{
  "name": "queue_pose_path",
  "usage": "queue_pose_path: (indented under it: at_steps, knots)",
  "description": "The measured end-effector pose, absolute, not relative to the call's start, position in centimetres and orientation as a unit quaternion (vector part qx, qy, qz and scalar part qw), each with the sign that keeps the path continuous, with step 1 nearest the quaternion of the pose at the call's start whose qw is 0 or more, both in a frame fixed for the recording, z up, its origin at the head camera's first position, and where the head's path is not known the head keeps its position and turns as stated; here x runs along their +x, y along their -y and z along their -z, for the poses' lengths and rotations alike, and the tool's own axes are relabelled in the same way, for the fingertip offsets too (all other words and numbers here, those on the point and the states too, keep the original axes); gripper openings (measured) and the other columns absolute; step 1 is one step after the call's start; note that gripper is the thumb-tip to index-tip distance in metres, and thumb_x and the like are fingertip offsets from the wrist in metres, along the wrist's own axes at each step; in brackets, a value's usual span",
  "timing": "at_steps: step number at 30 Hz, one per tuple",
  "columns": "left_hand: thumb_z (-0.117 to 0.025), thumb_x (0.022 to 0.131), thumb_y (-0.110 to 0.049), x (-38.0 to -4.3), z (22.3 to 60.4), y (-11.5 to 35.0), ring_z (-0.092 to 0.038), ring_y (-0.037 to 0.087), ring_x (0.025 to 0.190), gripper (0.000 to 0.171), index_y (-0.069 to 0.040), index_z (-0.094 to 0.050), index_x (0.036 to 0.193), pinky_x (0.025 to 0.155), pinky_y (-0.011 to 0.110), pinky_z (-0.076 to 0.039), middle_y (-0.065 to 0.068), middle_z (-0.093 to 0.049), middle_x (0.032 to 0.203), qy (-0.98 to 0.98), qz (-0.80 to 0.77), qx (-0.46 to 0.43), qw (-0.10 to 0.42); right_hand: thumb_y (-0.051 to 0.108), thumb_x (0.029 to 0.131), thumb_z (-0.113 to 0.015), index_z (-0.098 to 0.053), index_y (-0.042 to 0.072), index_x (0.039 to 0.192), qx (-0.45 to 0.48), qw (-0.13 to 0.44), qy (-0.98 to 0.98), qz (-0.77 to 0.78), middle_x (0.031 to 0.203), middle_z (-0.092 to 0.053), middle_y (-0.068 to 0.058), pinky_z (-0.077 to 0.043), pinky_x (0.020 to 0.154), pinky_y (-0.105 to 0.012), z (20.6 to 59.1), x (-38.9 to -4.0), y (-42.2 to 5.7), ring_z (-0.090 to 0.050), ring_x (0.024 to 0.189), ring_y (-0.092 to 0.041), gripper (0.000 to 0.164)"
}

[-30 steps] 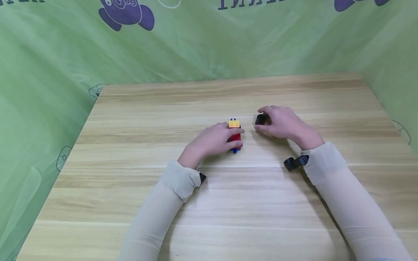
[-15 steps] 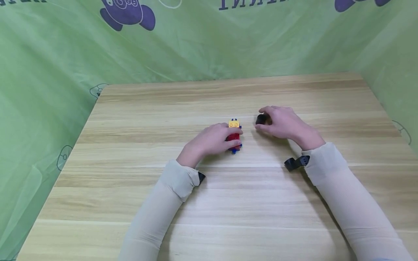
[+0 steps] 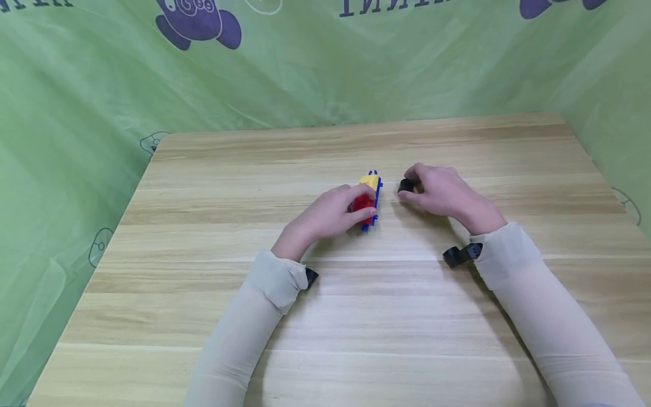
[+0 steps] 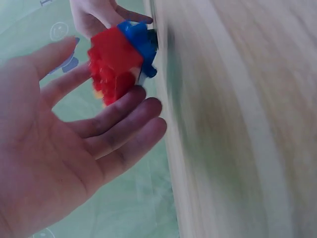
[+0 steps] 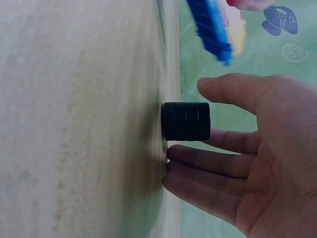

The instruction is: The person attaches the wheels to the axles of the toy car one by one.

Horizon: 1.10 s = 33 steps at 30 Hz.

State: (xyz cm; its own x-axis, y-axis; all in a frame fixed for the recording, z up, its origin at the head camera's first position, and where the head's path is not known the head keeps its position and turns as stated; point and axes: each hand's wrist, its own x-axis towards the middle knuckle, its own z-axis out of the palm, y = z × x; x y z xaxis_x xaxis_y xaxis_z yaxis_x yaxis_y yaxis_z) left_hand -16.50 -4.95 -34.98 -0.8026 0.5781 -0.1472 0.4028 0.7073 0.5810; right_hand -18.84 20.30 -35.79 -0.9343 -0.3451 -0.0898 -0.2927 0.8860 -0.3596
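Observation:
My left hand (image 3: 328,213) pinches a toy building-brick vehicle (image 3: 363,203) between thumb and index finger. Its body is red, with a yellow brick at the far end and a blue base; it is tilted so the base shows on its right side. In the left wrist view, the other fingers extend below the toy vehicle (image 4: 116,59). A short stack of black discs (image 5: 185,121) stands on the table. Around that stack, my right hand (image 3: 439,191) is loosely curved, its thumb apart from the discs and its fingers close beside them.
The wooden table (image 3: 325,316) reaches back to a green printed curtain (image 3: 325,73). A black wrist camera (image 3: 460,254) sticks out from the right cuff, and another black camera (image 3: 312,277) shows at the left cuff.
My left hand has moved slightly away from the body and turned the toy vehicle, so its blue base shows on the right. The right hand and the black discs stay almost the same.

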Motion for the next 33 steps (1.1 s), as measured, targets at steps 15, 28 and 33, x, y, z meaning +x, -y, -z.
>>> queue_pose_path:
  at_steps: [15, 28, 33]
  knots:
    - [-0.061, 0.100, -0.007, -16.58, 34.54, 4.86, -0.067, 0.031, 0.091, 0.025, -0.013, -0.050, 0.122, 0.081, 0.045, -0.062, 0.016, -0.062, 0.115, -0.819, -0.536, 0.182, 0.096, 0.031, 0.098, -0.064, -0.056, -0.004, 0.129, -0.161, 0.070, -0.969, 0.172, 0.116, -0.068, -0.025, -0.052, 0.090, -0.054, 35.92, -18.85, -20.20, -0.065, 0.100, -0.037, 0.048]
    - [-0.063, 0.096, 0.001, -16.77, 34.43, 4.90, -0.067, 0.031, 0.085, 0.076, -0.028, -0.026, 0.156, 0.079, 0.055, -0.061, 0.022, -0.058, 0.115, -0.776, -0.618, 0.095, 0.084, 0.028, 0.099, -0.063, -0.057, -0.004, 0.126, -0.166, 0.058, -0.969, 0.174, 0.114, -0.069, -0.024, -0.051, 0.089, -0.054, 36.08, -18.81, -20.27, -0.066, 0.100, -0.037, 0.043]
    - [-0.063, 0.097, 0.001, -16.73, 34.37, 4.74, -0.068, 0.031, 0.091, 0.079, -0.027, -0.023, 0.159, 0.083, 0.052, -0.061, 0.022, -0.058, 0.116, -0.772, -0.621, 0.085, 0.104, 0.029, 0.099, -0.063, -0.057, -0.004, 0.125, -0.170, 0.047, -0.968, 0.180, 0.115, -0.070, -0.024, -0.050, 0.091, -0.055, 36.18, -18.91, -20.38, -0.067, 0.101, -0.037, 0.043]
